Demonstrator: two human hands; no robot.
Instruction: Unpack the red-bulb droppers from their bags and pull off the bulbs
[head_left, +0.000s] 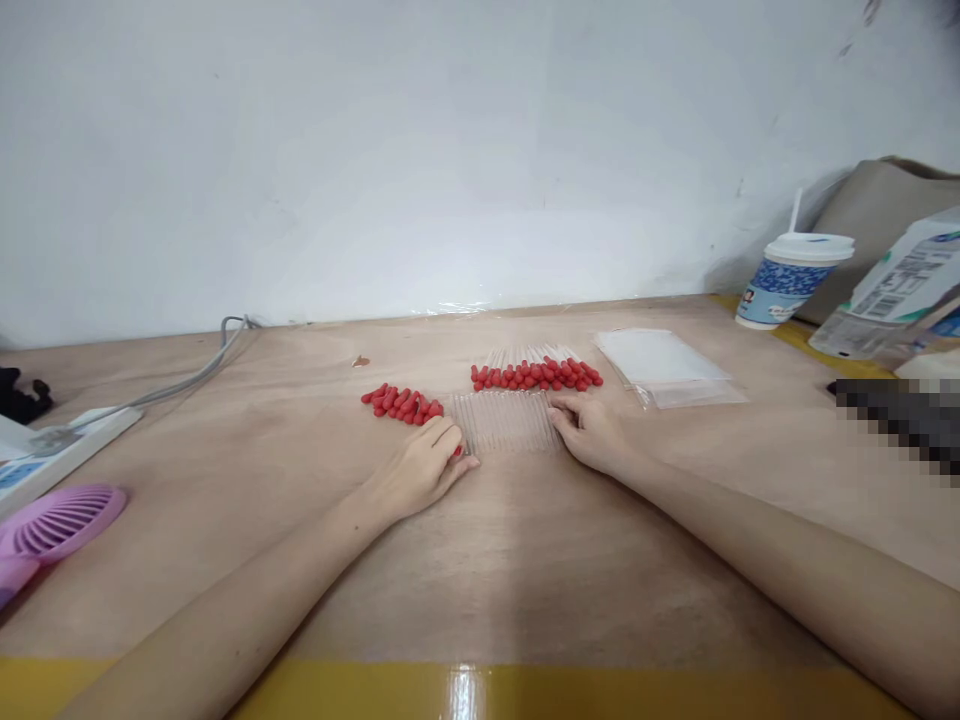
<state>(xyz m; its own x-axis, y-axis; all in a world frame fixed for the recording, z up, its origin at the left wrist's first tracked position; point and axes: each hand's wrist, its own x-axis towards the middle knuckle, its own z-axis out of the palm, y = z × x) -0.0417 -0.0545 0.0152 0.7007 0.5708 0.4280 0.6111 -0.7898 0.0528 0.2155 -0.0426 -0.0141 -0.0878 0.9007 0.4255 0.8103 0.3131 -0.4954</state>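
A row of thin clear tubes (506,422) lies side by side on the table between my hands. Closed at its left end, my left hand (431,465) has a small red rubber bulb (457,451) between its fingers. At the right end, the fingertips of my right hand (592,432) are pinched together on the outermost tube. A loose pile of red rubber bulbs (401,402) lies just beyond my left hand. Behind the clear row, several droppers (536,373) lie with their red bulbs towards me and their thin tubes pointing to the wall.
Clear plastic bags (664,365) lie flat at the right. Further right stand a lidded paper cup (791,285) with a straw and a plastic pack (896,280). A pink fan (64,520) and a grey cable (199,372) are at the left.
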